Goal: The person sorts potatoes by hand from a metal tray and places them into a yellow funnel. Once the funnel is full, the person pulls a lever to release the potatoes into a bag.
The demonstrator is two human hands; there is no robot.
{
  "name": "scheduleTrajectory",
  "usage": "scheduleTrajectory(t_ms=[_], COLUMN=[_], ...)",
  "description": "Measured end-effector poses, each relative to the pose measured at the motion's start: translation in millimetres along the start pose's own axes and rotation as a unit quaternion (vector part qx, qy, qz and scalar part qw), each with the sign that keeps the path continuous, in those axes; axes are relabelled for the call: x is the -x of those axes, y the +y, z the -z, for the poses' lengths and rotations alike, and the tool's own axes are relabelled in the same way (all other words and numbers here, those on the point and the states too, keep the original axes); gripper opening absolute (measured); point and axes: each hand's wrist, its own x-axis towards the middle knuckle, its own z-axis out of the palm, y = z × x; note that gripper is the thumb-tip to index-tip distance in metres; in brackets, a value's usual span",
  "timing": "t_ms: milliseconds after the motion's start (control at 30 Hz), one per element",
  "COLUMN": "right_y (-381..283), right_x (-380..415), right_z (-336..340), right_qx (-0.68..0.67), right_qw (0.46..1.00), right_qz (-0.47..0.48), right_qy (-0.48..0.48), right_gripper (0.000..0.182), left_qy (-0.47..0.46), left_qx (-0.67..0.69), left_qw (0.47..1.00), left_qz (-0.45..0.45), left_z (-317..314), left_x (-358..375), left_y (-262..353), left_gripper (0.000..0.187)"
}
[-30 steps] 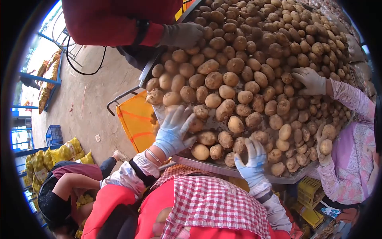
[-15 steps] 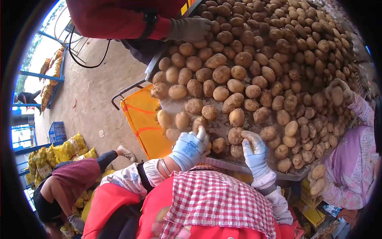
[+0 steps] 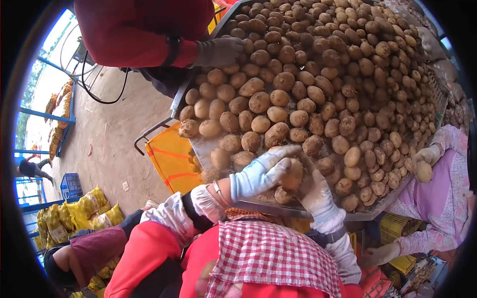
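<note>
Gloved in white and blue, my left hand (image 3: 261,173) reaches over the front edge of the potato table. My right hand (image 3: 314,191), gloved too, is close beside it. Between the two hands is a brown potato (image 3: 293,175), with the fingers of both hands curved around it. Many loose potatoes (image 3: 278,134) cover the metal table (image 3: 201,144) behind and beside the hands.
A co-worker's gloved hand (image 3: 218,52) rests on potatoes at the upper left. At the right, another person (image 3: 439,198) holds a potato. An orange bag (image 3: 166,159) hangs at the table's left corner. Filled yellow sacks (image 3: 84,208) lie lower left, near a bending person.
My hands, apart before, have come together around a potato. My left hand has moved right. The view has shifted, and the co-worker at the right has lowered one hand.
</note>
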Motion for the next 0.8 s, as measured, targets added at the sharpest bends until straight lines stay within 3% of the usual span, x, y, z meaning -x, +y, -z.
scheduleTrajectory(t_ms=[33, 67, 133, 200, 300, 367, 400, 433, 467, 500, 567, 600, 667, 700, 733, 767, 800], right_y=[0, 0, -11, -14, -18, -22, -22, -22, -21, -19, -20, -21, -18, -11, -3, 9, 17], right_x=[-13, -26, -26, -23, -18, -17, -17, -18, -17, -15, -14, -15, -14, -15, -15, -19, -26], right_z=[20, 41, 39, 35, 37, 38, 38, 36, 34, 30, 19, 24, 44, 48, 49, 63, 74], right_qx=[-0.018, -0.036, -0.094, -0.025, -0.070, -0.156, -0.156, -0.167, -0.177, -0.178, -0.033, -0.033, 0.267, 0.346, 0.387, 0.505, 0.613], right_qw=[0.998, 0.993, 0.990, 0.999, 0.995, 0.984, 0.984, 0.983, 0.981, 0.981, 0.993, 0.993, 0.954, 0.922, 0.902, 0.838, 0.758], right_qz=[-0.021, -0.043, -0.066, 0.028, 0.063, 0.044, 0.044, 0.039, 0.034, 0.034, 0.098, 0.096, 0.126, 0.144, 0.150, 0.172, 0.194], right_qy=[-0.054, -0.107, -0.080, 0.009, -0.036, -0.075, -0.075, -0.071, -0.066, -0.065, -0.062, -0.067, 0.053, 0.100, 0.118, 0.114, 0.110], right_gripper=[0.059, 0.058, 0.056, 0.051, 0.052, 0.058, 0.058, 0.059, 0.059, 0.059, 0.057, 0.057, 0.055, 0.051, 0.045, 0.044, 0.043], left_qy=[0.057, 0.112, 0.115, 0.102, 0.041, -0.110, -0.110, 0.008, 0.125, 0.124, 0.161, 0.096, -0.049, -0.046, 0.043, 0.132, 0.186], left_qx=[-0.243, -0.470, -0.617, -0.580, -0.550, -0.441, -0.441, -0.481, -0.498, -0.497, -0.607, -0.621, -0.621, -0.624, -0.530, -0.425, -0.512], left_qw=[0.967, 0.872, 0.779, 0.808, 0.832, 0.801, 0.801, 0.849, 0.858, 0.858, 0.778, 0.777, 0.781, 0.778, 0.845, 0.894, 0.839], left_qz=[-0.040, -0.078, -0.010, 0.006, 0.054, 0.389, 0.389, 0.218, 0.036, 0.036, -0.005, 0.017, 0.056, 0.058, 0.056, 0.051, -0.015], left_z=[8, 15, 38, 48, 63, 78, 81, 83, 81, 70, 47, 45, 51, 56, 62, 69, 73], left_x=[-13, -21, -5, 28, 52, 41, 33, 23, 16, 11, 2, 14, 27, 24, 16, 3, -21], left_y=[-15, -29, -37, -36, -7, 15, 11, 4, -6, -24, -57, -54, -25, -25, -25, -25, -16], left_gripper=[0.055, 0.059, 0.066, 0.060, 0.057, 0.061, 0.061, 0.061, 0.061, 0.061, 0.055, 0.054, 0.051, 0.051, 0.047, 0.044, 0.041])
